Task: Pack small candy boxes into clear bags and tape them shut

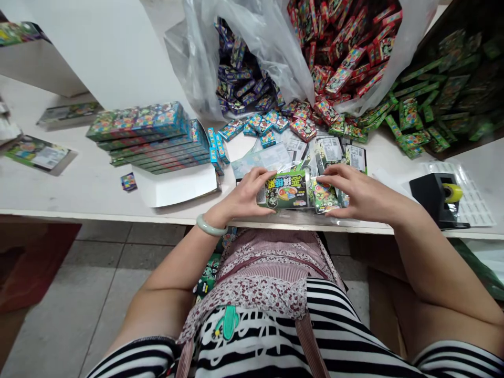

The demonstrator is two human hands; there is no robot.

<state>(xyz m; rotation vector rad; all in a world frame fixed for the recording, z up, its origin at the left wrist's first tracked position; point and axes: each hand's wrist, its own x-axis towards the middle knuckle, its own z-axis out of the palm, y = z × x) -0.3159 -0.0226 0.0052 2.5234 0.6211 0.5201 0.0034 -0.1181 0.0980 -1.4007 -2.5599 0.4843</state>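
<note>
Green box (286,191) gripped between both hands' fingers (258,181), seemingly.

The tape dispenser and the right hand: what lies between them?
In the head view, only bare white tabletop lies between the tape dispenser and the right hand.

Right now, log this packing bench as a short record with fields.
left hand: left hand grips the left end of a green packet, thumb on top
right hand: right hand pinches a small green box at the packet's right end
wrist: pale bangle on the left wrist
left of hands: stack of flat boxes on the white table
behind hands: clear bags spilling small blue and red boxes
far right: black tape dispenser, yellow roll
</note>
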